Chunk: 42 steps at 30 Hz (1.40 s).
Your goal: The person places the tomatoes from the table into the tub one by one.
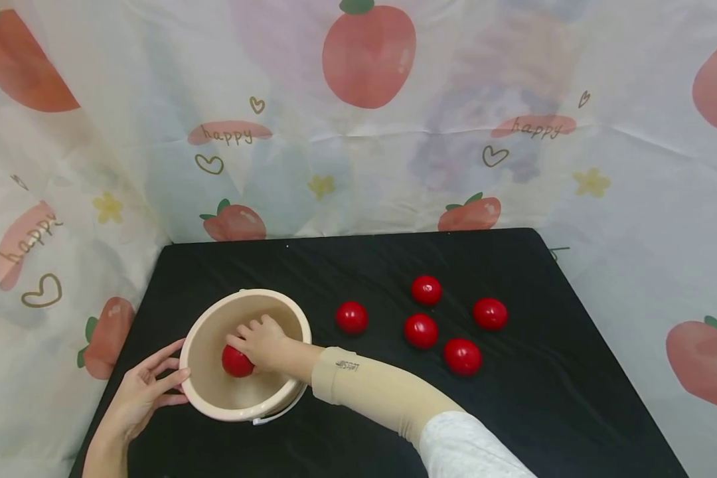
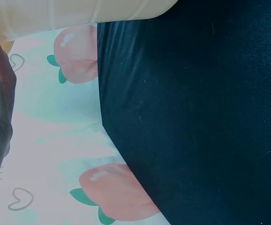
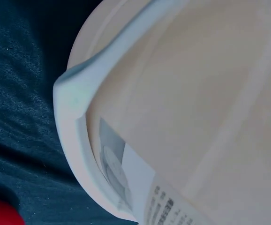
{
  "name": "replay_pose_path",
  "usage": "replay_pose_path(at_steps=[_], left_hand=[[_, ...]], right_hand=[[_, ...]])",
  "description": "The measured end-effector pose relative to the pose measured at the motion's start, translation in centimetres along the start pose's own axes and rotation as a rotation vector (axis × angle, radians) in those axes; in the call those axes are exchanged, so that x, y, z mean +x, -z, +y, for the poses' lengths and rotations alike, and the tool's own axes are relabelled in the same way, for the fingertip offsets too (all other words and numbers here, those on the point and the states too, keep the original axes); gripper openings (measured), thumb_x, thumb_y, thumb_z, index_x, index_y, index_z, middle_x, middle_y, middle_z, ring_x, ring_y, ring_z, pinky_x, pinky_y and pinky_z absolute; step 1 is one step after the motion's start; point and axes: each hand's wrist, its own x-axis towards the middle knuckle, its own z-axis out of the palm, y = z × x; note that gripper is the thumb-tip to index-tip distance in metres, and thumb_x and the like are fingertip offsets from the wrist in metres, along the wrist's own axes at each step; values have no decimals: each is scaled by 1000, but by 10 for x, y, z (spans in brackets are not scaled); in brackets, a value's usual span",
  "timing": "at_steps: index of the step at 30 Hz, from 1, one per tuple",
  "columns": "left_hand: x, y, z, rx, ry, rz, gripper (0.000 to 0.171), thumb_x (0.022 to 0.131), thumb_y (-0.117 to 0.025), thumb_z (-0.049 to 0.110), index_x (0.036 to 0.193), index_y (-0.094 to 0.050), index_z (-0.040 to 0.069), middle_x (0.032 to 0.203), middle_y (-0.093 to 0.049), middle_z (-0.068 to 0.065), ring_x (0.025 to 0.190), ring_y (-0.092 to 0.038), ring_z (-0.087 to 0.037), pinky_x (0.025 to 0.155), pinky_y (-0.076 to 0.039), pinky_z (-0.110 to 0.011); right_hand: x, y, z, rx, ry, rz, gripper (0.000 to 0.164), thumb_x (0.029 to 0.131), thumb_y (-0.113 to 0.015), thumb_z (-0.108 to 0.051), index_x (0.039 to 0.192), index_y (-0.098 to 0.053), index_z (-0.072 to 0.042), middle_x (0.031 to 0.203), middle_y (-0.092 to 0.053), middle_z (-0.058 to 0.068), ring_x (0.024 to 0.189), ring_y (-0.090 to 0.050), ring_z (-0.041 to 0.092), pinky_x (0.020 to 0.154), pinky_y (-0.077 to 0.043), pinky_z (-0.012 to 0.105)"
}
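Note:
In the head view a cream bucket stands tilted on the left part of the black table. My left hand grips its left side, thumb by the rim and fingers spread along the outer wall. My right hand reaches inside from the right, holding a red ball between thumb and index finger; the other fingers are raised. The right wrist view shows the bucket's inner wall with a label on it, and the white handle. Neither the ball nor the right hand appears there.
Several red balls lie scattered on the black tabletop to the right of the bucket. A printed curtain with fruit pictures hangs behind and beside the table. The right forearm wears a beige sleeve crossing the bucket's rim.

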Motion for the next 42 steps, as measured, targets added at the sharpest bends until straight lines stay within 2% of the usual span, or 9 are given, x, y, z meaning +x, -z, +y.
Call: replay_pose_path(at_steps=[6, 15, 21, 30, 38, 42], left_hand=[[-1, 0, -1, -13, -15, 0, 46, 85, -59, -3, 115, -56, 32, 85, -63, 1, 63, -65, -16, 58, -57, -35], [-3, 1, -1, -25, -13, -1, 47, 85, -59, -4, 115, -56, 32, 85, -63, 1, 63, -64, -16, 58, -57, -35], [-2, 0, -2, -10, -11, 4, 47, 85, -59, -3, 116, -55, 32, 85, -64, 2, 63, -65, -16, 58, -57, -34], [-2, -1, -2, -9, -9, 4, 47, 85, -59, -3, 118, -54, 31, 86, -64, 2, 63, -65, -16, 58, -57, -34], [0, -3, 1, -6, -6, 6, 46, 85, -60, -2, 119, -53, 29, 86, -63, 1, 63, -64, -16, 58, -57, -34], [0, -4, 0, -1, -9, 9, 46, 85, -60, -2, 119, -53, 29, 85, -63, 1, 63, -64, -16, 58, -57, -34]], right_hand=[[4, -2, -3, 7, -14, -77, 70, 79, -51, -65, 132, -23, -30, 121, -41, -12, 103, -46, 5, 79, -38, 19], [9, -3, -5, 4, -38, -187, 74, 77, -53, -64, 136, -20, -35, 124, -39, -15, 107, -41, 4, 80, -35, 18], [10, -6, -5, -45, -44, -197, 75, 79, -51, -64, 140, -17, -35, 130, -35, -16, 113, -35, 4, 87, -32, 18], [11, -7, -4, -113, -102, -225, 66, 84, -51, -54, 138, -15, -39, 129, -30, -16, 114, -29, 4, 91, -26, 19], [13, -8, -2, -161, -122, -221, 65, 85, -51, -53, 137, -14, -41, 133, -24, -15, 117, -26, 5, 95, -24, 21], [14, -9, -1, -162, -123, -212, 59, 86, -49, -52, 134, -16, -44, 133, -23, -16, 118, -25, 5, 94, -23, 21]])
